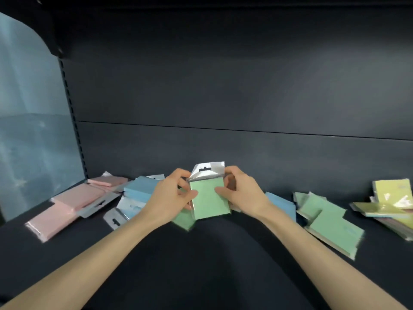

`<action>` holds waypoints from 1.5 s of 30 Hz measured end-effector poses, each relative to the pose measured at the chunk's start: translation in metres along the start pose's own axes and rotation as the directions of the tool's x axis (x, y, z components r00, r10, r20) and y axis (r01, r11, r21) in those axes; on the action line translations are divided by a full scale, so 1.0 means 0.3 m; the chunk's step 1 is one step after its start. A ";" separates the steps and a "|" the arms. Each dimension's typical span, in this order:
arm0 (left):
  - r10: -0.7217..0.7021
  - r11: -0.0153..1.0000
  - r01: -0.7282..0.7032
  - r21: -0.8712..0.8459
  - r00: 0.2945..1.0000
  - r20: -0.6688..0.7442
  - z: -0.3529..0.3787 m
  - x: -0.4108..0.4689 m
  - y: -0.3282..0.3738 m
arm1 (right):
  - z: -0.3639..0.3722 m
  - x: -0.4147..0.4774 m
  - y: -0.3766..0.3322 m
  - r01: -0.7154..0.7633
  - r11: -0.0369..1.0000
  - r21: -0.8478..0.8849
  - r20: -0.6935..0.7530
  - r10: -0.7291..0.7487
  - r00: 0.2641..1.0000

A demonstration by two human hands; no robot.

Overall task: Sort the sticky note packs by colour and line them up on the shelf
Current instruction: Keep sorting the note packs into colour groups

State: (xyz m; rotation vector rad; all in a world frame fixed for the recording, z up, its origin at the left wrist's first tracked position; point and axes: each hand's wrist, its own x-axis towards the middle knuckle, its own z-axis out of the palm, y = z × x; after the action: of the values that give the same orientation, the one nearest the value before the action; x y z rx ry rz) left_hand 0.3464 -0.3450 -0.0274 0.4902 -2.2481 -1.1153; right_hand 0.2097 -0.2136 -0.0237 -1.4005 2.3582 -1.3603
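At the middle of the dark shelf [201, 265], both hands hold up a green sticky note pack [209, 202] with a clear hang tab. My left hand [172, 195] grips its left edge and my right hand [241, 193] grips its right edge. Another green pack [183, 221] sits partly hidden under my left hand. Pink packs [67, 204] lie at the left, with blue packs [138, 191] beside them. One more blue pack [281, 203] shows behind my right wrist. Green packs [328, 220] are at the right and yellow-green packs [391, 198] at the far right.
The shelf's dark back panel [223, 97] rises right behind the packs. A translucent bluish divider [33, 130] closes the left end. The front middle strip of the shelf bears no packs.
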 end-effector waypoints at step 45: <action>0.447 0.620 -0.661 0.423 0.740 0.502 0.528 -0.271 0.539 | -0.709 -0.723 0.120 -0.265 0.699 -0.665 -0.128 0.243 0.962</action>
State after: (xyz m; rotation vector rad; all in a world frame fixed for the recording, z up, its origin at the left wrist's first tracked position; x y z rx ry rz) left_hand 0.2966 -0.1113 -0.0004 -0.2512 -2.7613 -0.1583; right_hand 0.2117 0.0911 0.0039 -1.0700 3.0924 -0.4341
